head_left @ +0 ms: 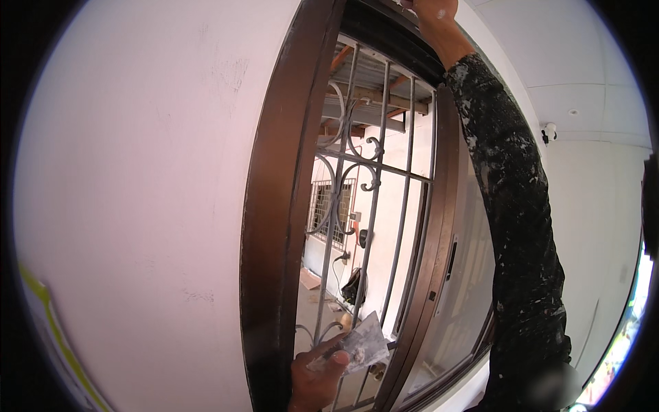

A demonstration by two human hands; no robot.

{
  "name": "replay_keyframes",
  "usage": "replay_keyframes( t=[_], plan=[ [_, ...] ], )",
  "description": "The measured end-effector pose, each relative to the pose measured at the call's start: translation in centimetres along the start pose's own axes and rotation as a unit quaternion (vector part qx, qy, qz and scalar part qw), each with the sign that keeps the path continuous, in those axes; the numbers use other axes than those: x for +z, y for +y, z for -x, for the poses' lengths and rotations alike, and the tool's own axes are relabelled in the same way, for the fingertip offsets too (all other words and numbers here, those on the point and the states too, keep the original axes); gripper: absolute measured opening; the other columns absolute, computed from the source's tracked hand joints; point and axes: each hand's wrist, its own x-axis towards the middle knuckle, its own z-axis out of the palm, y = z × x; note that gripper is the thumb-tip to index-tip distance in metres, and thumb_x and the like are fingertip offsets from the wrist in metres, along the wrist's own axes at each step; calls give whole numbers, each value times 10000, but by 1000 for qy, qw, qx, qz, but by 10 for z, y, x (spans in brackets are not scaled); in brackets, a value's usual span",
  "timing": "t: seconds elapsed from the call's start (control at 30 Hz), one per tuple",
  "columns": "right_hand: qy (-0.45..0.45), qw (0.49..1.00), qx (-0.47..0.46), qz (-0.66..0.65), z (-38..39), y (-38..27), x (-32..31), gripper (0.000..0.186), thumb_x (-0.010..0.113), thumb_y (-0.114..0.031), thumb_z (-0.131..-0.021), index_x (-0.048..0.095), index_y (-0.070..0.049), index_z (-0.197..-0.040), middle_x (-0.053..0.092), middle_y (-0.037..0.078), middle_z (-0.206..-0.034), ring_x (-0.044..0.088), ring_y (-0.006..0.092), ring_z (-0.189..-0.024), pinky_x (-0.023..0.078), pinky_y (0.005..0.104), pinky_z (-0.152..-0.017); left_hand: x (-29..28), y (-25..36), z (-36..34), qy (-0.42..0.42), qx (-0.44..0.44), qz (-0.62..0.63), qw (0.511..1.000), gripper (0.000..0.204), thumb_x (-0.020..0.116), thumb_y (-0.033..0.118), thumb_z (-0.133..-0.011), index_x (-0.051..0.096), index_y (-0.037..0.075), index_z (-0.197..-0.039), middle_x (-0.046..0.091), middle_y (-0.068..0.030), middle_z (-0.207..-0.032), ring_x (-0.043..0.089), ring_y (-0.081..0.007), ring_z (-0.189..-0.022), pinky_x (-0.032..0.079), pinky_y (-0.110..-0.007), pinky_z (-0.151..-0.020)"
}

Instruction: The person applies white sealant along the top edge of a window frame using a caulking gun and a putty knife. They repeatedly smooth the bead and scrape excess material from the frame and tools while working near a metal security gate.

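Low in the middle, my left hand (317,378) is closed on a flat, grey, putty-smeared spreader (367,345), its thumb lying across the near face. The spreader's broad end tilts up to the right, in front of the window bars. My right hand (434,12) is raised to the top of the brown window frame (280,206), near its upper right corner. The picture's upper edge cuts off most of its fingers, so what they hold cannot be seen. White splashes mark the black sleeve (511,178) of my right arm.
Grey metal bars (374,206) with scrollwork fill the window opening. A sliding glass panel (453,309) stands at the right. Scuffs mark the white wall (151,192) on the left. A small white camera (548,132) is mounted at the far right. Outside is a grilled window (331,206).
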Motion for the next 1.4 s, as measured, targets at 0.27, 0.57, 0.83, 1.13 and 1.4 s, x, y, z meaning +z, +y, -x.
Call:
replay_keyframes(
  t=[0.27,0.57,0.83,1.13,1.4],
  plan=[
    [77,997,10,-12,-6,26,-6,217,729,-9,-851,540,-26,-745,596,89,-635,587,190,-516,457,314,-430,-2,-4,-2,-6,30,-19,999,352,670,341,-972,699,-4,-1036,523,39,-704,401,-87,-600,319,-276,-506],
    [108,988,64,93,-1,35,-51,172,736,-42,-869,582,-11,-799,630,103,-688,603,190,-595,467,322,-477,2,-9,0,7,34,-24,999,363,660,327,-982,696,-15,-1096,581,28,-761,458,-99,-662,369,-277,-554],
    [84,995,39,32,-4,74,-119,203,788,-74,-845,639,57,-891,701,135,-894,703,227,-776,633,338,-701,-2,-4,0,-5,19,-14,1000,340,661,314,-984,692,-12,-1074,575,28,-773,457,-96,-674,369,-269,-568],
    [-28,998,-37,43,2,35,-80,252,815,-134,-825,655,60,-848,710,139,-879,701,188,-754,628,282,-678,0,-2,0,-9,-15,11,1000,350,676,324,-972,693,-14,-1062,572,31,-765,463,-83,-674,360,-255,-564],
    [-14,997,-24,66,-5,-1,8,226,745,-82,-869,585,-21,-720,633,69,-634,561,153,-505,430,317,-439,-2,-6,1,-8,-18,22,1000,382,684,344,-963,699,-19,-1081,616,11,-797,489,-100,-689,394,-270,-587]
  ],
)
